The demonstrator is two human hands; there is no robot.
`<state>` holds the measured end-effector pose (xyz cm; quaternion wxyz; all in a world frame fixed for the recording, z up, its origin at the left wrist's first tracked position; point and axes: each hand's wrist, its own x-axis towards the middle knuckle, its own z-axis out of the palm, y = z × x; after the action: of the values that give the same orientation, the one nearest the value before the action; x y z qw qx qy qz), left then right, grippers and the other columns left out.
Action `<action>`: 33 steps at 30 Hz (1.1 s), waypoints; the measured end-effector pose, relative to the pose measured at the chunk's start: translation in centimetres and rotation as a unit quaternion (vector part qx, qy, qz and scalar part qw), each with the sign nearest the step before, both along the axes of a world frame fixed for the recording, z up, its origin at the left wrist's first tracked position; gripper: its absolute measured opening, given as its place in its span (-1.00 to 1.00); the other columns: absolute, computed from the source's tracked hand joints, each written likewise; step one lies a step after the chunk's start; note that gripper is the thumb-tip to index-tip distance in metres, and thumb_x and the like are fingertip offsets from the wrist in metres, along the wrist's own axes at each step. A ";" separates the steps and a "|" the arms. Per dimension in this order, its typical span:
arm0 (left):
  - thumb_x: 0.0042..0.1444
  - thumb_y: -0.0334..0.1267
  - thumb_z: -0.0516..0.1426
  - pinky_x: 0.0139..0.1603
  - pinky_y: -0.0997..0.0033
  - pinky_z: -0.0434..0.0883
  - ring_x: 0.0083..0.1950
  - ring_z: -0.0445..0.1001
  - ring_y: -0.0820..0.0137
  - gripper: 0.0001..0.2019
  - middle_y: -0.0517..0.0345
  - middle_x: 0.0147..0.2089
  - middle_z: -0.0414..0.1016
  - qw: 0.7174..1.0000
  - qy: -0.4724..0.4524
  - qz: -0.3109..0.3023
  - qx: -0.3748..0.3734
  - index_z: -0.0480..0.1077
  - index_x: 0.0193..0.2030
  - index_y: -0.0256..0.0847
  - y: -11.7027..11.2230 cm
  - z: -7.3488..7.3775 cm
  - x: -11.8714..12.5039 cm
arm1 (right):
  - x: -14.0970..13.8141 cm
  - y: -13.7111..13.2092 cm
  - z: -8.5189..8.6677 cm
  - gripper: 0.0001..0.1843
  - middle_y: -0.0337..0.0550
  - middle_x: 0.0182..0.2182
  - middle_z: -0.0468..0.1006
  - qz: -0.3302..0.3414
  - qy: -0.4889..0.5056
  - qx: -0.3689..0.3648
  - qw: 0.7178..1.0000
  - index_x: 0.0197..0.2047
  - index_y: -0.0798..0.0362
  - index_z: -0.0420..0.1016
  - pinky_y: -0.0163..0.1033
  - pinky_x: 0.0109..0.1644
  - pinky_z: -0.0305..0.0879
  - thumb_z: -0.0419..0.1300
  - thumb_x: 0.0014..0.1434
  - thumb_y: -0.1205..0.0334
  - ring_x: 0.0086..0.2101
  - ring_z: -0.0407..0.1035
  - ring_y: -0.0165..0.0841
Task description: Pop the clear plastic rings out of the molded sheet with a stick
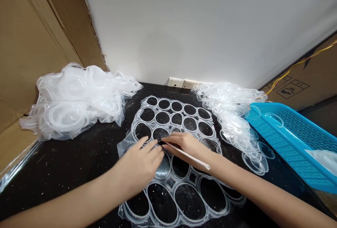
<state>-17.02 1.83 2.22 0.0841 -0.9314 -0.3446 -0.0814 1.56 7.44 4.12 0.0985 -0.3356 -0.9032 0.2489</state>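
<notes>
A clear, rubbery sheet (171, 180) with rows of large round holes lies flat on the black speckled tabletop. My left hand (143, 164) rests over the sheet's left middle, palm down, its fingers stretched out and slightly apart; the thumb is hidden. Close beside those fingertips, my right hand (188, 143) is closed in a pinch on a thin white stick (193, 158). The stick's blunt end points back toward my right wrist, while its front end is lost among the fingers. Both hands meet near the middle rows of holes.
On the left, a heap of cloudy ring sheets (76, 103) leans against cardboard (34, 45). Loose clear rings (237, 126) pile up at the right, beside a blue plastic basket (284, 140). Wall sockets (181, 82) sit at the back edge, and a yellow wire (295, 65) crosses the right side.
</notes>
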 end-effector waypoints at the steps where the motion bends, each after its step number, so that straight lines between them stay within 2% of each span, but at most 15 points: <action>1: 0.10 -0.27 0.03 0.06 0.13 0.16 0.04 0.37 0.15 -0.67 -0.02 -0.01 0.47 1.000 0.005 -0.003 -0.010 0.39 -0.02 -0.32 -0.6 -0.2 0.5 | 0.0 0.1 -0.2 -0.68 -0.01 -0.31 0.50 0.009 -0.008 0.019 1.000 -0.08 0.17 0.47 -0.27 -0.25 0.31 0.00 0.22 0.22 -0.35 0.41 -0.34; 5: 0.07 -0.15 0.08 0.05 0.02 0.15 0.08 0.32 0.02 -0.59 -0.14 0.06 0.40 0.999 0.017 0.011 -0.049 0.36 0.02 -0.34 -2.1 -0.8 1.5 | 0.3 0.3 -0.9 -0.67 0.03 -0.19 0.42 0.026 -0.022 0.069 0.997 -0.06 0.10 0.48 -0.26 -0.29 0.35 0.03 0.21 0.17 -0.35 0.40 -0.36; 8: 0.09 -0.15 0.06 0.06 0.00 0.13 0.10 0.30 -0.01 -0.57 -0.20 0.08 0.37 0.998 0.017 0.022 -0.064 0.34 0.05 -0.35 -2.1 -1.0 1.6 | 0.6 0.6 -1.5 -0.67 0.07 -0.04 0.35 0.036 -0.028 0.168 0.985 -0.07 0.02 0.49 -0.27 -0.41 0.36 0.00 0.22 0.13 -0.41 0.41 -0.40; 12: 0.10 -0.14 0.05 0.09 0.03 0.11 0.14 0.25 0.01 -0.56 -0.24 0.13 0.31 0.997 0.018 0.035 -0.067 0.30 0.09 -0.33 -2.1 -1.3 1.6 | 0.8 1.3 -1.7 -0.66 0.10 0.07 0.30 0.091 -0.034 0.283 0.954 0.00 -0.01 0.43 -0.30 -0.52 0.35 -0.02 0.24 0.14 -0.45 0.42 -0.42; 14: 0.10 -0.12 0.05 0.11 -0.01 0.09 0.17 0.20 -0.03 -0.55 -0.18 0.15 0.29 0.997 0.012 0.046 -0.067 0.29 0.10 -0.28 -2.2 -1.5 1.6 | 0.7 1.7 -1.4 -0.66 0.12 0.07 0.32 0.123 -0.034 0.293 0.948 0.02 0.05 0.41 -0.28 -0.48 0.39 -0.02 0.25 0.19 -0.38 0.45 -0.36; 18: 0.10 -0.11 0.03 0.10 -0.11 0.07 0.19 0.15 -0.11 -0.53 -0.09 0.20 0.24 0.995 -0.003 0.056 -0.081 0.24 0.15 -0.21 -2.4 -1.7 1.6 | 0.4 2.9 -0.8 -0.67 0.04 -0.09 0.48 0.156 0.001 0.260 0.953 0.00 0.19 0.40 -0.26 -0.33 0.46 -0.03 0.26 0.27 -0.24 0.45 -0.31; 20: 0.12 -0.14 0.01 0.07 -0.14 0.11 0.19 0.14 -0.13 -0.53 -0.09 0.21 0.22 0.994 0.000 0.052 -0.099 0.20 0.18 -0.20 -2.5 -1.5 1.5 | 0.5 4.1 -0.4 -0.67 0.02 -0.12 0.50 0.130 0.038 0.255 0.957 0.00 0.22 0.40 -0.28 -0.24 0.46 -0.04 0.26 0.28 -0.20 0.45 -0.34; 23: 0.14 -0.17 -0.02 0.04 -0.16 0.17 0.20 0.13 -0.14 -0.53 -0.08 0.23 0.18 0.989 0.011 0.050 -0.136 0.16 0.20 -0.20 -2.5 -0.8 1.4 | 0.8 6.4 0.4 -0.66 0.06 -0.13 0.50 0.061 0.077 0.292 0.951 -0.02 0.26 0.41 -0.27 -0.15 0.43 -0.04 0.26 0.28 -0.17 0.44 -0.34; 28: 0.13 -0.23 -0.04 0.04 -0.16 0.19 0.21 0.12 -0.12 -0.56 -0.06 0.26 0.14 0.984 0.010 0.058 -0.171 0.20 0.18 -0.18 -2.3 0.0 1.4 | 1.3 10.4 1.4 -0.65 0.06 -0.18 0.51 -0.034 0.069 0.349 0.934 -0.04 0.23 0.43 -0.24 -0.20 0.40 -0.07 0.27 0.25 -0.21 0.44 -0.30; 33: 0.13 -0.22 -0.04 0.05 -0.15 0.19 0.21 0.14 -0.10 -0.55 -0.04 0.24 0.17 0.988 -0.003 0.061 -0.144 0.19 0.18 -0.13 -2.5 -0.5 1.3 | 2.6 13.3 2.2 -0.68 0.00 -0.22 0.52 -0.112 0.109 0.353 0.922 -0.09 0.14 0.47 -0.23 -0.21 0.34 -0.04 0.24 0.24 -0.28 0.43 -0.34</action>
<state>-15.71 -0.63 1.68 -0.0475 -0.9110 -0.4088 -0.0279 4.19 20.77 6.30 0.3353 -0.3490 -0.8727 -0.0641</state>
